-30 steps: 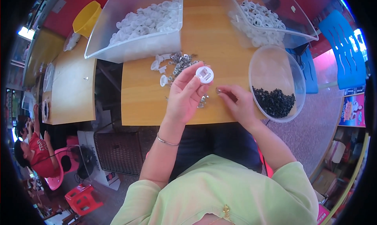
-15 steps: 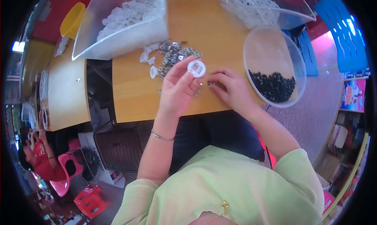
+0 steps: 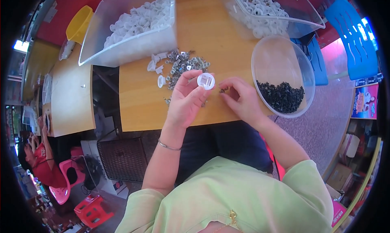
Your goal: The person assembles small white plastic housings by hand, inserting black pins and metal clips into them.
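Between the thumb and fingers of my left hand (image 3: 185,101) is a round white plastic part (image 3: 206,81), its recessed face with a squarish slot turned up. Just to the right, my right hand (image 3: 243,99) pinches a small dark metallic piece (image 3: 223,90), too small to name. The two hands are a short way apart over the table. Behind my left hand lies a loose heap of small metal parts (image 3: 183,64). White plastic pieces (image 3: 153,64) lie at its left edge, with one round white piece (image 3: 161,81) below them.
A clear bin (image 3: 134,44) of white parts stands at the back left, another clear bin (image 3: 302,23) at the back right. A clear oval tub (image 3: 284,54) with small black parts (image 3: 282,98) sits right of my right hand. A person in red (image 3: 44,168) sits far left.
The view has shifted slightly, so the table and bins appear lower. My left hand still holds the white part, and my right hand keeps its pinch on the small piece.
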Tool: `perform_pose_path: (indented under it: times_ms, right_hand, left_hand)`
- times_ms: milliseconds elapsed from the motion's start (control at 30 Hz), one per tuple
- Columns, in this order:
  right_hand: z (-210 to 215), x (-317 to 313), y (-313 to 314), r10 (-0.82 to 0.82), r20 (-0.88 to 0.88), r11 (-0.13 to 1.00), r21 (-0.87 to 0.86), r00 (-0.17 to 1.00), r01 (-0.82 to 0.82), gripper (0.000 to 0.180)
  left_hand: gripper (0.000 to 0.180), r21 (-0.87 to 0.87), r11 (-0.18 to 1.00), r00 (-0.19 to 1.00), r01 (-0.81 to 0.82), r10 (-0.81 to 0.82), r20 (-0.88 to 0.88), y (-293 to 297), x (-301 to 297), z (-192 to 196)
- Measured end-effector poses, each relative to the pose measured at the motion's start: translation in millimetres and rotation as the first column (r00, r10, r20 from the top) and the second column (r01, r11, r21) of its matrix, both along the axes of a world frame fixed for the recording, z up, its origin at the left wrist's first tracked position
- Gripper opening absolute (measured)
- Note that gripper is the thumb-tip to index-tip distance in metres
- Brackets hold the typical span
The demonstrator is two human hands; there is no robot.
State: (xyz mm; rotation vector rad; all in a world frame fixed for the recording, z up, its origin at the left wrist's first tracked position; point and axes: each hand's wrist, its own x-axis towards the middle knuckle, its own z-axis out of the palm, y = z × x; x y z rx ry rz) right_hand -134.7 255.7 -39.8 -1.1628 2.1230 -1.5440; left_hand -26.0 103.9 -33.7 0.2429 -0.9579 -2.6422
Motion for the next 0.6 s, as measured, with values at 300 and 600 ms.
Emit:
perform_pose_path:
  times_ms: [300, 600]
  right_hand:
    - [-3.7, -2.2, 2.3, 0.001, 0.089, 1.000, 0.029, 0.996, -0.004, 0.018]
    - [-6.0, -2.1, -0.8, 0.010, 0.040, 0.998, -0.065, 0.999, -0.007, 0.014]
  left_hand:
    - [0.036, -0.010, 1.000, 0.999, 0.025, -0.025, -0.021, 3.8, -2.1, 3.7]
    - [0.036, 0.000, 0.999, 0.998, 0.049, -0.049, -0.044, 1.2, -2.1, 0.1]
